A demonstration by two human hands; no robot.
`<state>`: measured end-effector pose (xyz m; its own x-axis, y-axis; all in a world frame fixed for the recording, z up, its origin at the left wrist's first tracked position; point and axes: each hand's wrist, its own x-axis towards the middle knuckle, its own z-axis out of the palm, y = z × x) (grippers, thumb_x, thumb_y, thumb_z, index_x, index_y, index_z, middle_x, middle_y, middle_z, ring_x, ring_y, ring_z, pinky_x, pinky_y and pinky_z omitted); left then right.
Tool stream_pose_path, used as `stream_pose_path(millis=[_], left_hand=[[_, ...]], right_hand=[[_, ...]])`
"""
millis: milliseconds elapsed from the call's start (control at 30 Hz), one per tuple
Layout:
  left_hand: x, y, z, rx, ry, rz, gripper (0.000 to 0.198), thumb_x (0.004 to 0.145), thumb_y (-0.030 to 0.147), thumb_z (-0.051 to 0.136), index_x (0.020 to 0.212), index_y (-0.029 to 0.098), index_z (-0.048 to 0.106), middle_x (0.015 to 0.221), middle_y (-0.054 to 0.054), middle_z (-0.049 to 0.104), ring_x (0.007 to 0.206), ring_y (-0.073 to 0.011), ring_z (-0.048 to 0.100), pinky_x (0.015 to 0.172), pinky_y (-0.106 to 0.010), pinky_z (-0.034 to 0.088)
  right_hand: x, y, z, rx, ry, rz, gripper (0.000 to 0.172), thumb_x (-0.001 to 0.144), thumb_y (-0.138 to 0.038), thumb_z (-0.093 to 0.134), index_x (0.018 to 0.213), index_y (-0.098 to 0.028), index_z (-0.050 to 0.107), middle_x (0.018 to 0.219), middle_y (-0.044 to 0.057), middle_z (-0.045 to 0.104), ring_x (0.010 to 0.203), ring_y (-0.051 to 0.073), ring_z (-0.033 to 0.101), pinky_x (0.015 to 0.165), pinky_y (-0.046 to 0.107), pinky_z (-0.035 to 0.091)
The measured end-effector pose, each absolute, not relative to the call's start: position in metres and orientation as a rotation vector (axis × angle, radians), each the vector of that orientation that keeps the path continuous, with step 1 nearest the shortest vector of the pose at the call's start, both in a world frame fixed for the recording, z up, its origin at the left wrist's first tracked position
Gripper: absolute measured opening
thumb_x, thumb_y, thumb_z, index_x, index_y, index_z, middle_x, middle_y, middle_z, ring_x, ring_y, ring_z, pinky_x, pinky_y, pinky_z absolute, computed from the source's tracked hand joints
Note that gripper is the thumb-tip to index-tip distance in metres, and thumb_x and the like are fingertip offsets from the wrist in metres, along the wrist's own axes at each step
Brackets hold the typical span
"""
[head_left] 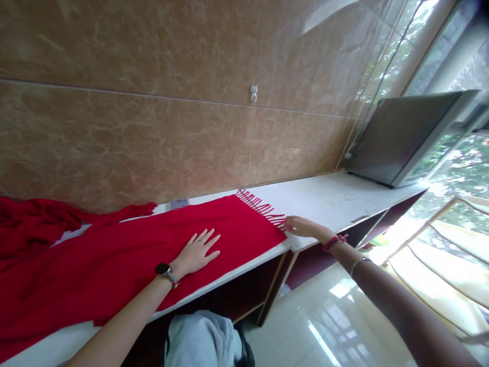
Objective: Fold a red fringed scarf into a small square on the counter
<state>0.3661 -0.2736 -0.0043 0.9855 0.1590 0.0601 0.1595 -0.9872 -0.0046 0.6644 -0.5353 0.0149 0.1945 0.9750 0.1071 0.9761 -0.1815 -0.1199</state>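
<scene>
A red fringed scarf lies spread along a white counter, its tassels fanned out at the right end. Flat on the cloth rests my left hand, fingers spread, with a ring and a dark watch. My right hand is at the fringe, by the scarf's near right corner. Its fingers are curled together at the tassel tips; whether a strand is between them is too small to make out. More red cloth is bunched at the far left against the wall.
The white counter runs right to a grey metal-sided appliance by the window. Open shelves sit underneath. A small card lies by the brown marbled wall. A metal rack stands at right.
</scene>
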Motion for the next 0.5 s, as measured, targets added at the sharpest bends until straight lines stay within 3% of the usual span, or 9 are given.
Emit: stream_pose_path(millis=[200,333,500], left_hand=[[0.366,-0.27,-0.006,-3.107,-0.242,-0.133,0.053,0.087,0.05,0.031,0.135,0.027,0.031,0.143,-0.005,0.025,0.131,-0.0237,0.02,0.104,-0.042,0.017],[0.366,-0.27,-0.007,-3.116,-0.246,-0.145,0.052,0.087,0.05,0.032,0.134,0.027,0.032,0.142,-0.005,0.026,0.13,-0.0236,0.021,0.104,-0.042,0.017],[0.366,-0.269,-0.008,-3.119,-0.241,-0.163,0.052,0.088,0.05,0.03,0.134,0.026,0.033,0.142,-0.005,0.026,0.13,-0.0232,0.021,0.104,-0.041,0.018]], right_hand=[[0.674,-0.541,0.016,-2.298,-1.731,0.065,0.02,0.069,-0.01,0.048,0.082,-0.016,0.063,0.086,0.007,0.062,0.076,0.015,0.055,0.07,0.026,0.043],[0.648,-0.526,0.008,-2.31,-1.538,0.27,0.017,0.059,-0.012,0.058,0.075,-0.016,0.062,0.067,0.002,0.06,0.057,0.013,0.05,0.054,0.024,0.039],[0.636,-0.515,0.003,-2.27,-1.346,0.172,0.016,0.057,-0.006,0.049,0.067,-0.017,0.056,0.061,-0.001,0.056,0.058,0.012,0.049,0.054,0.023,0.036]])
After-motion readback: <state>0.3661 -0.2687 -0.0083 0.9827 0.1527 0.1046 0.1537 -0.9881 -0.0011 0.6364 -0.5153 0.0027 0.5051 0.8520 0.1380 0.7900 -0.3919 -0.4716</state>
